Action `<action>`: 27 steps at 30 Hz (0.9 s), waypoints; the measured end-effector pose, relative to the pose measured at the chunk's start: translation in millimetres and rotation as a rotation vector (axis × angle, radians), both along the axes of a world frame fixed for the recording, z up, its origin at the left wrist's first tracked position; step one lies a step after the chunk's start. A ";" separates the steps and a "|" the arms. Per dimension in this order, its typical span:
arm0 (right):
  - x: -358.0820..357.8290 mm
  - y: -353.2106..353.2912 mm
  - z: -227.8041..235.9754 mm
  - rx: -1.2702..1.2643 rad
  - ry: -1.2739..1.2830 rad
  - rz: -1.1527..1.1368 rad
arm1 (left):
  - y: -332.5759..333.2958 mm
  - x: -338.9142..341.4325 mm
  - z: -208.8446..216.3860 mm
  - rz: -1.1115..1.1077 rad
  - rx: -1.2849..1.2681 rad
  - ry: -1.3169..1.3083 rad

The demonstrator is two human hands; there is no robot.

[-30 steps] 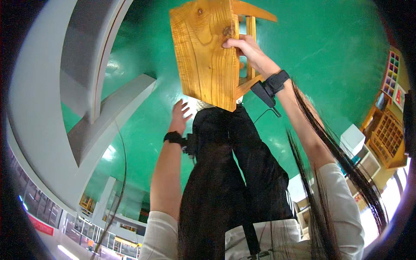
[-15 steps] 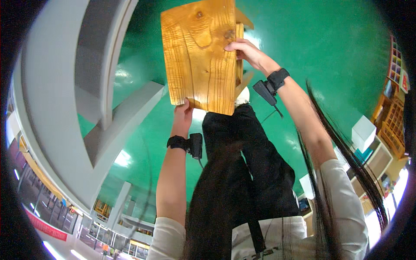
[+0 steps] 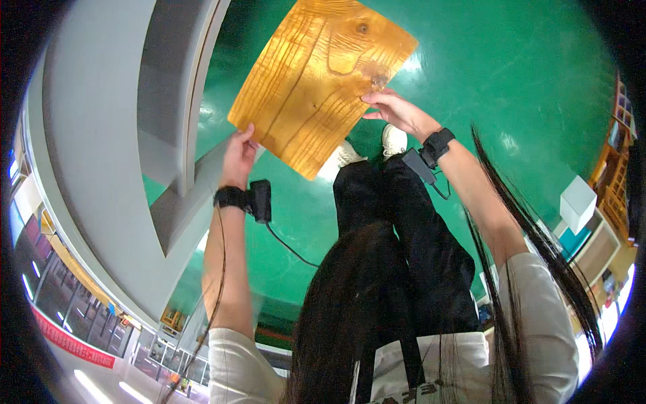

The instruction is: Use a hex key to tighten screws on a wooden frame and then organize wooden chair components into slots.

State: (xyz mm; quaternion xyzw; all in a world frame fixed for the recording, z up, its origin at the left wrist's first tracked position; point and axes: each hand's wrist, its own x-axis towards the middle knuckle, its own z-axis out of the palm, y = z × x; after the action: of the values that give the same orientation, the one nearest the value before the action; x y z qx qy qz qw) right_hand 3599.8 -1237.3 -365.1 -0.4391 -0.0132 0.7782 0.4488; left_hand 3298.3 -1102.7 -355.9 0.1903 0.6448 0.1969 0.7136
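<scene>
A small wooden stool (image 3: 316, 87) with a knotted, varnished rectangular top is held up in front of me, tilted with its top facing me. Its legs are hidden beneath the top now. My left hand (image 3: 238, 158) grips the near left corner, thumb on the upper face and fingers out of sight below. On the right edge, my right hand (image 3: 398, 113) is closed with the thumb on top and the other fingers partly underneath. Each wrist carries a black strap with a small black device.
To the left stands a curved grey counter (image 3: 87, 135) with a recess. Green floor (image 3: 498, 87) spreads below and to the right. My white shoes (image 3: 395, 139) show beyond my knees. At the right are a white box (image 3: 578, 204) and wooden shelving (image 3: 614, 178).
The stool has turned clockwise, its far end swinging right, and its legs have gone from sight. My left hand has shifted left and slightly up; my right hand moved a little right and down.
</scene>
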 end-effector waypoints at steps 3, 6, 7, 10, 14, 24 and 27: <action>-8.3 -8.8 -13.7 -0.094 0.073 -0.056 | 36.9 15.6 3.7 -0.076 -0.027 0.050; -26.8 -26.8 -22.7 -0.080 0.172 -0.157 | 47.1 29.3 11.7 -0.185 -0.015 0.070; -34.8 -36.5 -26.3 -0.048 0.203 -0.191 | 43.5 36.5 16.1 -0.216 -0.016 0.108; -60.7 -29.0 -9.6 -0.082 0.224 -0.215 | 54.3 10.6 18.5 -0.229 0.027 0.192; -53.6 -26.6 -3.8 -0.097 0.216 -0.216 | 52.6 16.2 18.2 -0.248 0.078 0.143; -50.9 -25.0 -1.3 -0.207 0.055 -0.071 | 21.7 9.8 -10.2 0.031 0.348 0.250; -32.5 -28.2 13.9 -0.259 -0.058 -0.033 | -0.1 36.7 4.1 -0.057 0.249 0.637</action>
State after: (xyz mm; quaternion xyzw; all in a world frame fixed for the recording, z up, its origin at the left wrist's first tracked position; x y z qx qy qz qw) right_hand 3567.2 -1265.5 -351.2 -0.5157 0.0817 0.7528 0.4008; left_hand 3335.0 -1102.8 -351.8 0.3457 0.8008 0.1849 0.4528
